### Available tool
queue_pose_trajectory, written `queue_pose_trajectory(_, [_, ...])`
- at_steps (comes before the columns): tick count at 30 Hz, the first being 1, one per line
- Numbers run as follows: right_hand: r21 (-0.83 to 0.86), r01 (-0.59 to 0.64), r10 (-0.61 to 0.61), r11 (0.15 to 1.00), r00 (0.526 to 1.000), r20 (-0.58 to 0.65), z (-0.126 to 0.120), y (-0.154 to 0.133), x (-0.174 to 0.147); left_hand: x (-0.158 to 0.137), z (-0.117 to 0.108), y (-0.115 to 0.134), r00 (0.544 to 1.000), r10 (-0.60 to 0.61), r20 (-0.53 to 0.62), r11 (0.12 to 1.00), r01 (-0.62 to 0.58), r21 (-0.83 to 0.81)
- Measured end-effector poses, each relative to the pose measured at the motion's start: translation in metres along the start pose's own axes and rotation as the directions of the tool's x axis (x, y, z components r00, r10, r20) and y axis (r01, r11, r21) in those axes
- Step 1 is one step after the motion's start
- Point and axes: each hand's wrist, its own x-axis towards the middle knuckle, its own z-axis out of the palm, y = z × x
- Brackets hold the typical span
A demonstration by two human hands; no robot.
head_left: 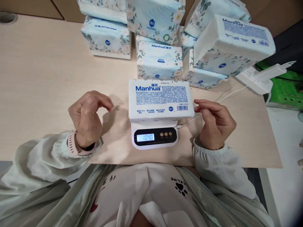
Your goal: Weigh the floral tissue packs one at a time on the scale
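A pack of tissues (pixel 161 97) printed "Manhua" lies on a white digital kitchen scale (pixel 155 142), its barcode side facing up. The lit display (pixel 145 137) appears to read 104.0. To the left of the pack, my left hand (pixel 87 118) hovers with loosely bent fingers, a gap between it and the pack, and nothing in it. My right hand (pixel 215 123) is close beside the pack's right end, fingers stretched towards it and empty; whether a fingertip touches the pack I cannot tell.
Behind the scale, more tissue packs (pixel 159 60) are stacked, some tilted. A white cable (pixel 227 96) runs from the scale towards a power strip (pixel 253 78) at the right. Something green (pixel 286 91) is beyond the right edge of the wooden table (pixel 47 69).
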Motion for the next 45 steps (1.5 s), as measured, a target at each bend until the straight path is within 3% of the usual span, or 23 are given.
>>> queue_pose_trajectory(12, [0.012,0.008,-0.008,1.0,0.999,0.035,-0.001,-0.001,-0.001,-0.001,0.001,0.0,1.0,-0.009,0.015,1.0,0.008,0.016])
queue_pose_trajectory(20, [-0.042,-0.007,0.009,0.999,1.0,0.028,-0.002,-0.002,-0.002,-0.003,0.006,0.003,0.997,-0.062,-0.035,0.998,0.061,-0.01])
queue_pose_trajectory(25, [-0.048,0.004,-0.003,0.999,1.0,0.029,-0.002,0.0,-0.001,-0.004,0.006,0.003,1.0,-0.023,-0.02,1.0,0.023,-0.01])
queue_pose_trajectory(30, [0.004,0.014,-0.014,1.0,0.999,0.044,-0.002,-0.001,-0.001,-0.008,-0.009,-0.011,0.984,-0.004,0.176,0.999,0.01,-0.031])
queue_pose_trajectory(36, [-0.062,-0.017,0.022,0.998,0.996,0.083,-0.002,-0.004,-0.003,-0.008,-0.028,-0.032,0.872,0.092,0.481,0.993,-0.115,0.018])
queue_pose_trajectory(42, [-0.056,0.007,-0.002,0.998,0.997,0.079,-0.001,-0.004,-0.002,-0.009,-0.026,-0.039,0.84,0.102,0.534,0.989,-0.142,0.035])
queue_pose_trajectory(45, [-0.073,-0.01,0.014,0.997,0.998,0.061,0.0,-0.002,-0.003,-0.011,-0.023,-0.039,0.856,0.033,0.516,0.997,-0.067,0.048])
